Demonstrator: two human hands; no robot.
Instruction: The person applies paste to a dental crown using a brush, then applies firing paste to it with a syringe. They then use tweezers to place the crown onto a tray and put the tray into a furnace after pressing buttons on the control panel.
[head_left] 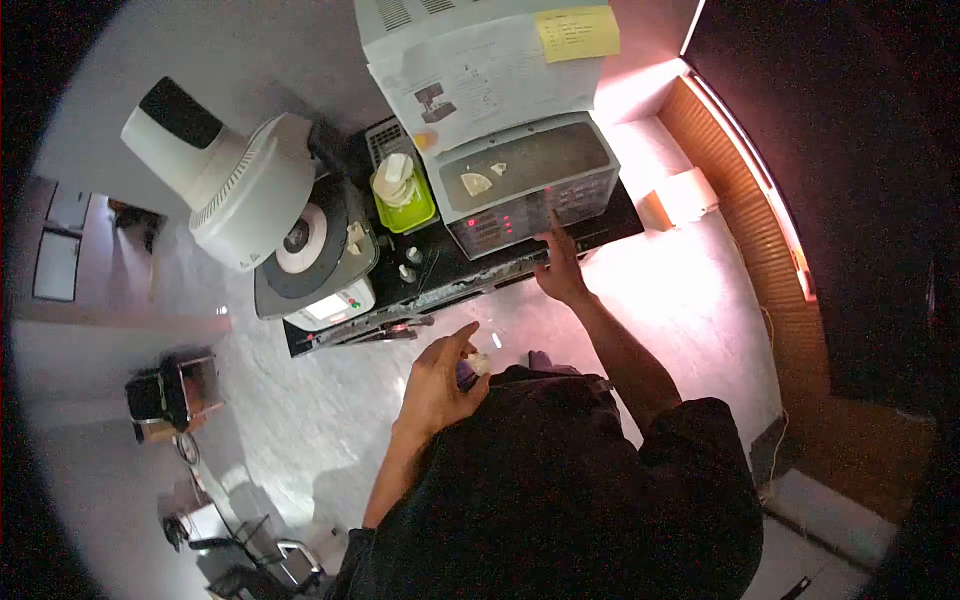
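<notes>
My left hand (440,382) is in front of my body, thumb and fingers closed around a small pale piece (479,363); its kind is too small to make out. My right hand (562,270) reaches forward with the index finger stretched out to the button panel (535,214) of a grey-white machine (470,160). The fingertip is at the buttons, and nothing shows in that hand. Red digits and lights glow on the panel. Pale broken bits (476,184) lie on the machine's dark top ledge.
A white furnace-like device (250,190) with a round plate stands left on the black counter (425,268). Between the machines is a green tray (407,214) bearing white pieces. Two small bottles (407,272) stand near the counter edge. A sheet (490,85) and yellow note (578,33) hang above.
</notes>
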